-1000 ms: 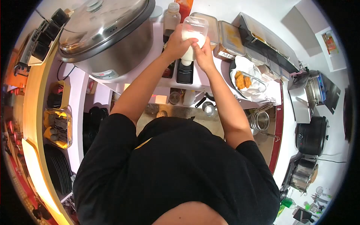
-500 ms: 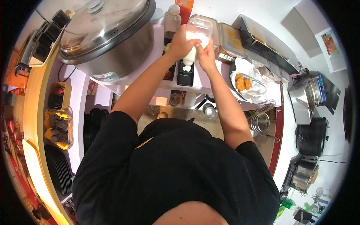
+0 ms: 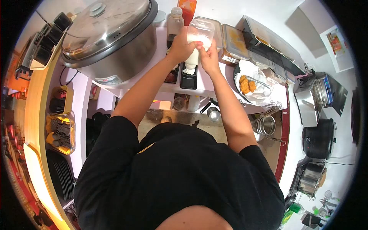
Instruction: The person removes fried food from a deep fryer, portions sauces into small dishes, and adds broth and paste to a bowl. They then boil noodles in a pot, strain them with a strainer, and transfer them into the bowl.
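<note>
Both my left hand and my right hand are wrapped around a clear squeeze bottle of white sauce. It is turned upside down, with its mouth pointing down at a small black rectangular dish. White sauce lies in a blob at the dish's far end, just under the bottle's mouth. Beside that dish, partly behind my left forearm, sits another dark dish with food in it.
A large steel cooker stands to the left. Behind are another bottle and a red-orange bottle. To the right are lidded containers and fried pieces on a paper-lined black tray. Pots stand far right.
More white sauce has come out, and the blob in the black dish has grown. The bottle and both hands have shifted slightly left.
</note>
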Demonstrator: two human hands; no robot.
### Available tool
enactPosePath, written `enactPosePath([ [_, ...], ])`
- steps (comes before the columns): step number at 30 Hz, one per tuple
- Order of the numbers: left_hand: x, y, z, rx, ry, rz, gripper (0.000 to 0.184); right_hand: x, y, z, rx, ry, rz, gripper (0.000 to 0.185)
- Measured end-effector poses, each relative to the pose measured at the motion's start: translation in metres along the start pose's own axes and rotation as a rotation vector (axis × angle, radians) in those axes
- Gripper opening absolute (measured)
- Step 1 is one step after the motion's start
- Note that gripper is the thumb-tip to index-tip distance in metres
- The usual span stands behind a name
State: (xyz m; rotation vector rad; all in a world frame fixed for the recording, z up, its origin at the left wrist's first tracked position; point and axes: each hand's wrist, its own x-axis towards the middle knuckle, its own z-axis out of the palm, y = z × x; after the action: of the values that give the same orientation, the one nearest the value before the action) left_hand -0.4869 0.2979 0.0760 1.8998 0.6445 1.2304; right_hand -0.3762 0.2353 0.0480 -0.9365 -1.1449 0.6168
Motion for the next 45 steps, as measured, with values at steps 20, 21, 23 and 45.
enactPosePath([
  [20, -0.008, 0.006, -0.034, -0.465, -0.162, -0.111, 0.068, -0.002, -0.029, -0.038, 0.77, 0.47, 0.011, 0.034],
  [21, -0.02, -0.006, -0.03, -0.598, -0.185, -0.236, 0.07, -0.006, -0.037, -0.041, 0.797, 0.46, 0.02, 0.037],
  [23, -0.041, -0.021, -0.02, -0.728, -0.208, -0.366, 0.072, -0.008, -0.045, -0.042, 0.826, 0.454, 0.033, 0.041],
  [45, 0.09, 0.015, 0.01, 0.192, 0.019, 0.192, 0.017, -0.023, -0.08, -0.078, 0.939, 0.993, 0.268, 0.037],
])
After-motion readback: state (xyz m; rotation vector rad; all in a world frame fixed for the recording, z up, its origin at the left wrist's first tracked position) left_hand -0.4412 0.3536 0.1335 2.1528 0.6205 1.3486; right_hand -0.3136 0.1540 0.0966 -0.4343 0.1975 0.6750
